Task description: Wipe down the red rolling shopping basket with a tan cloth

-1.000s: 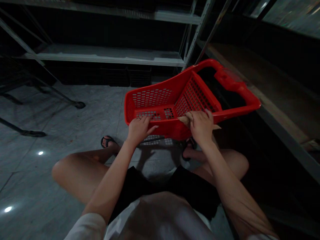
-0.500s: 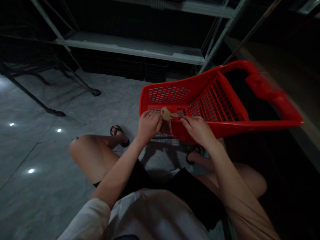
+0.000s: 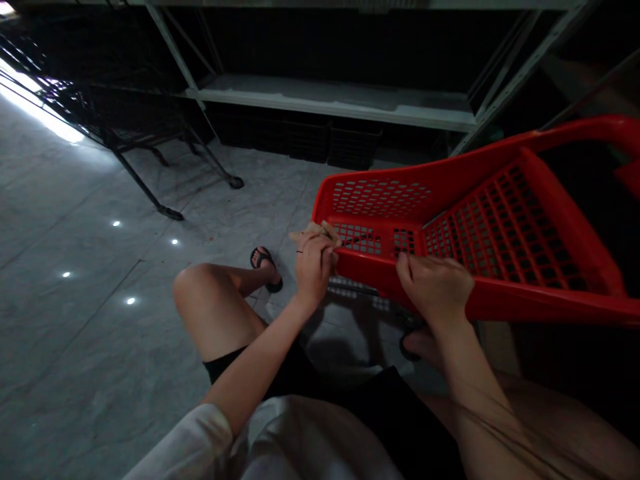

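Observation:
A red plastic shopping cart (image 3: 380,267) with grid-patterned walls stands in front of me, and its basket is open at the top. My left hand (image 3: 314,270) is closed on a crumpled tan cloth (image 3: 325,231), pressing it against the cart's narrow end at the near corner. Part of the cloth sticks out past my fingers on both sides. Farther right along the near rim, my right hand (image 3: 440,283) is wrapped over the edge, with its fingertips hidden inside the basket.
Behind the cart runs a metal shelf (image 3: 330,103) with dark crates (image 3: 353,143) beneath it. A dark wire rack on wheeled legs (image 3: 145,183) stands at the left. My sandalled foot (image 3: 267,267) rests on the grey tiled floor (image 3: 100,360) beside the cart.
My left hand has slid the cloth along the rim to the cart's narrow end. My right hand now grips the rim farther from it. The view has shifted left, and the cart looks nearer.

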